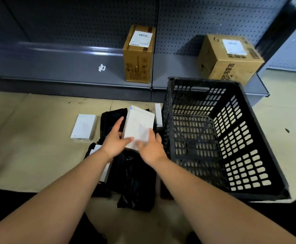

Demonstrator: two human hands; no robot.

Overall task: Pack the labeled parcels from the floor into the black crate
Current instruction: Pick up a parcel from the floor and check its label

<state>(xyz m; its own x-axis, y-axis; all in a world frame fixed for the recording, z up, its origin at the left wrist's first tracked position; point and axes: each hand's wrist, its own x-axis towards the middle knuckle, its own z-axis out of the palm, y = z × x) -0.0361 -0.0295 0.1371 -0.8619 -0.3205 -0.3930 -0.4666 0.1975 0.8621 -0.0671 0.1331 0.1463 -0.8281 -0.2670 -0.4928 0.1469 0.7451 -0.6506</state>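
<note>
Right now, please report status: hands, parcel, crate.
Both hands, left and right, hold white parcel above floor. Black crate empty, open beside it. Nothing blocks the way.

Right cardboard box [231, 59]: large Chinese characters, partly cut off; shipping labels too blurred.

A single head-worn camera is looking forward and steeply down from above the person's forearms, sitting close over the floor [38, 138]. It is facing a low grey shelf [64, 67] running across the top of the frame, with the black crate [259, 131] lying right of centre. The wide lens is bending the edges.
</note>
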